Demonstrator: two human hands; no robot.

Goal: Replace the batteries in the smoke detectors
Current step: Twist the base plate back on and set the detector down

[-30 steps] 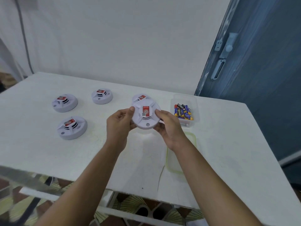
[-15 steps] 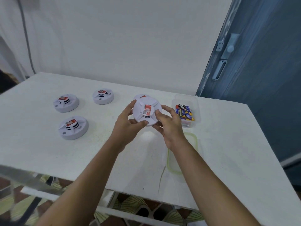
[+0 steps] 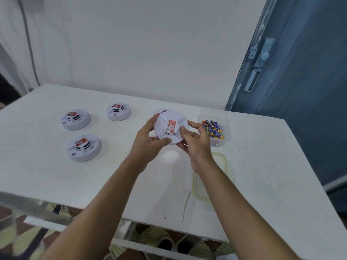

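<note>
White plastic throughout, on a white surface (image 3: pixel 262 166). Noted left to right.

Far left: rear-left detector (image 3: pixel 75 119), near detector (image 3: pixel 84 147), rear detector (image 3: pixel 118 111). All three face up with red labels showing, covers on, well apart from one another.

Centre: held detector (image 3: pixel 171 127), lifted clear of the surface and tilted toward the camera. Left hand (image 3: pixel 148 145) on its left and lower rim, thumb hooked at the near edge. Right hand (image 3: pixel 197 145) on the right rim, thumb laid on the face just beside the red label. Fingers (image 3: pixel 150 123) of both hands curled and clamped on the casing. Cover shut, no battery bay visible. Just behind it, fifth detector (image 3: pixel 160 111) on the surface, mostly hidden.

Right: clear tub (image 3: pixel 225 117) with a loose pile of batteries (image 3: pixel 213 128), near the right hand. Green-rimmed lid (image 3: pixel 224 160) flat on the surface, nearer, partly behind the right forearm.

Progress, as a judgement: early. Probably gripping to twist this casing open. No detector seen open, no battery outside the tub. Cannot tell whether any unit already has fresh cells. Left to do: open, swap, close this one, then likely the other four.
</note>
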